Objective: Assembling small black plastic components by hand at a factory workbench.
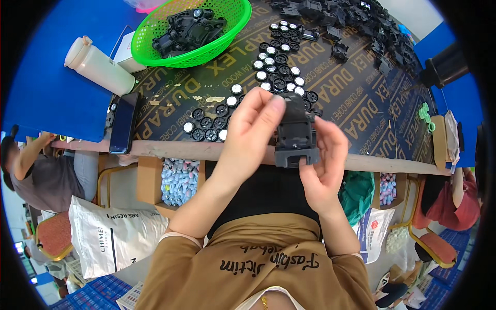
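Note:
Between my two hands, just over the table's front edge, is a black plastic part (296, 132) shaped like a toy vehicle body, with a square cut-out at its near end. My left hand (248, 134) pinches its upper left side, thumb lying along the top. Fingers and thumb of my right hand (325, 163) close around its right side and near end. Beyond them, small black toy wheels (279, 82), several with white faces, lie in a loose band across the dark printed tabletop (341, 121). Some wheels behind my hands are hidden.
A green basket (227, 39) of black parts stands at the back left, near a white bottle (98, 64) and a phone (124, 123). More black parts (361, 26) are heaped at the back right. Boxes of small pieces (180, 182) stand below the edge. Other people sit at both sides.

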The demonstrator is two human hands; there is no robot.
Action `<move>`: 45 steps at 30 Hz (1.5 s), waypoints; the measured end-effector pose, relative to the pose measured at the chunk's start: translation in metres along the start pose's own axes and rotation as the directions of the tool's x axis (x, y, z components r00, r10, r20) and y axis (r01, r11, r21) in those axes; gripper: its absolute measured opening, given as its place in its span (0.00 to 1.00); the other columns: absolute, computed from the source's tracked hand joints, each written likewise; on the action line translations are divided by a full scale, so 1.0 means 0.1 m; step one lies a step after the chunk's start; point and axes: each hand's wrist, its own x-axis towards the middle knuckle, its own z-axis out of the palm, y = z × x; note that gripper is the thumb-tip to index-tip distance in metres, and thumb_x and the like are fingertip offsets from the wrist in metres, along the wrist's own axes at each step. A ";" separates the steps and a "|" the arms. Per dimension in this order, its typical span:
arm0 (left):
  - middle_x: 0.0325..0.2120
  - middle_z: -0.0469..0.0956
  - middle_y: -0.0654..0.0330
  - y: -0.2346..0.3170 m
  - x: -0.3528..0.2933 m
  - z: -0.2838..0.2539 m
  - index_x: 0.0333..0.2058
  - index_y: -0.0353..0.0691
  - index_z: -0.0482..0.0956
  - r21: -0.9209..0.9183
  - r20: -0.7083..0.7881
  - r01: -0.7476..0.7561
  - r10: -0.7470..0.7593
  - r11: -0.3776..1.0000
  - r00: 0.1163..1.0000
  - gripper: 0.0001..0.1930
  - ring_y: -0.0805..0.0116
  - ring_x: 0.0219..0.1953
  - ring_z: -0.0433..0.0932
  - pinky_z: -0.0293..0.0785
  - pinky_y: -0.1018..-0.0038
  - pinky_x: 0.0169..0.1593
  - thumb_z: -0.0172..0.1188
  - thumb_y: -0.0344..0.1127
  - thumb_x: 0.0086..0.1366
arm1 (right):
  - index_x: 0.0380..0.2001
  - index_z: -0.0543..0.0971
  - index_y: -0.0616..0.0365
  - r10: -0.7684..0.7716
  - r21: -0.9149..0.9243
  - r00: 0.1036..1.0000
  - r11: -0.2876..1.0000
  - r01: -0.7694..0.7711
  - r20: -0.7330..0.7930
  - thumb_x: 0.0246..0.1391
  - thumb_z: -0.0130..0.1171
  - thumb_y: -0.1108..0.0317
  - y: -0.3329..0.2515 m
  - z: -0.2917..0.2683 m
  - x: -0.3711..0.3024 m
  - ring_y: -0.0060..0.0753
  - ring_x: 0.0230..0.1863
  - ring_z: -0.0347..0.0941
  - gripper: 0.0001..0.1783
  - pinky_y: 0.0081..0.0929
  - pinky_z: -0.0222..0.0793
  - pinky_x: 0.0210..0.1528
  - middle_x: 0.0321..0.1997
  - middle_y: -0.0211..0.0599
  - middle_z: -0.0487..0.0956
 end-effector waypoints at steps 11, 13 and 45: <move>0.32 0.73 0.66 -0.12 -0.07 0.02 0.39 0.35 0.70 0.025 -0.054 -0.223 0.224 0.974 0.973 0.07 0.82 0.34 0.71 0.68 0.85 0.39 0.48 0.31 0.66 | 0.45 0.65 0.63 0.113 0.266 0.993 0.958 -0.104 -0.018 0.42 0.54 0.84 -0.01 0.04 -0.04 0.25 0.46 0.65 0.23 0.22 0.59 0.50 0.45 0.37 0.67; 0.37 0.74 0.60 -0.13 -0.10 -0.06 0.41 0.33 0.74 0.095 0.047 -0.198 0.194 0.976 0.980 0.10 0.77 0.39 0.72 0.69 0.81 0.43 0.48 0.31 0.65 | 0.44 0.65 0.62 0.215 0.416 0.977 0.888 -0.194 -0.005 0.45 0.53 0.79 0.00 -0.04 -0.05 0.24 0.47 0.63 0.19 0.22 0.59 0.51 0.46 0.36 0.66; 0.31 0.74 0.59 0.17 -0.20 -0.12 0.45 0.36 0.65 0.469 0.269 -0.252 0.135 0.846 0.954 0.28 0.72 0.39 0.72 0.66 0.76 0.45 0.67 0.24 0.44 | 0.45 0.72 0.65 0.285 -0.120 0.949 0.955 -0.270 0.136 0.46 0.54 0.83 -0.22 -0.23 0.18 0.14 0.34 0.66 0.20 0.09 0.61 0.31 0.41 0.31 0.68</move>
